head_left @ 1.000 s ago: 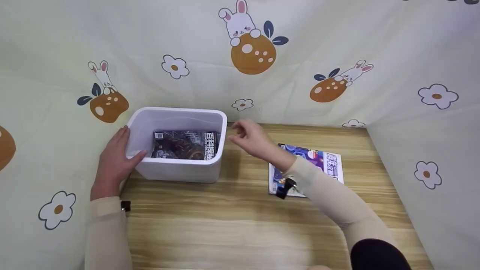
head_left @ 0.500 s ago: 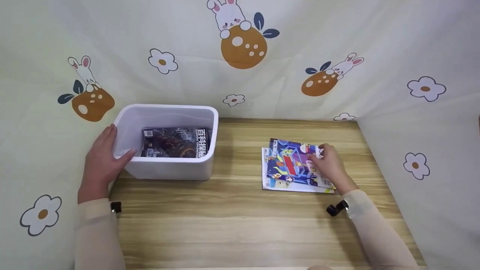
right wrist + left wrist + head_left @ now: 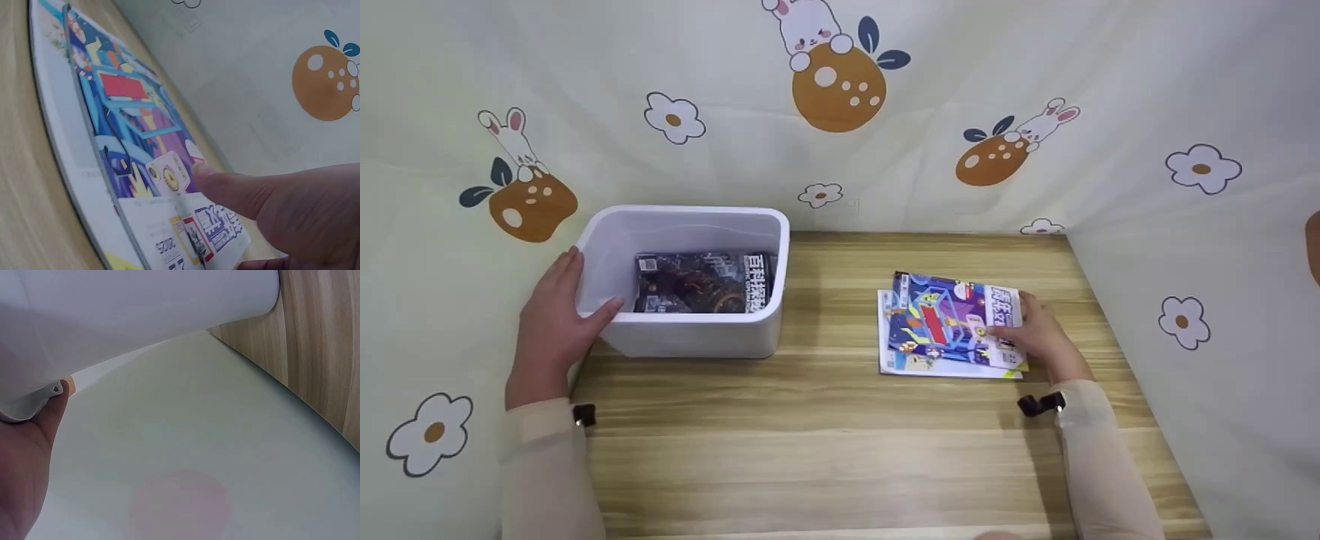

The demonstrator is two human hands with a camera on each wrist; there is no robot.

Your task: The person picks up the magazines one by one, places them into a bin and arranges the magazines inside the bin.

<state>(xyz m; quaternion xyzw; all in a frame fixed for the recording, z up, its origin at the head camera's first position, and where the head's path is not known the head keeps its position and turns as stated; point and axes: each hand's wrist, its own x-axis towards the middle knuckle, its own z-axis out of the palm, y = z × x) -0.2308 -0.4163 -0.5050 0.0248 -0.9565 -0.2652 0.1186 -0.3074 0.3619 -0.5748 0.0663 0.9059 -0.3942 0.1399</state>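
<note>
In the head view my left hand (image 3: 553, 321) grips the left end of a white plastic bin (image 3: 690, 337), thumb over the rim and fingers along the outer side. A dark-covered magazine (image 3: 701, 283) lies inside the bin. At the right, a blue and purple magazine (image 3: 934, 319) lies slightly askew on a whiter magazine (image 3: 892, 364). My right hand (image 3: 1041, 335) pinches the upper magazine at its right edge. The right wrist view shows the thumb (image 3: 225, 185) pressing on its cover; the other fingers are mostly hidden.
A wood-grain table (image 3: 825, 435) lies under everything. Pale cloth (image 3: 720, 172) printed with rabbits and flowers hangs along the back and both sides. The bin stands close to the left cloth.
My right hand has moved from beside the bin rightward to the magazines, and its thumb now lies on the upper one. The left hand stays on the bin while the head view shifts slightly.
</note>
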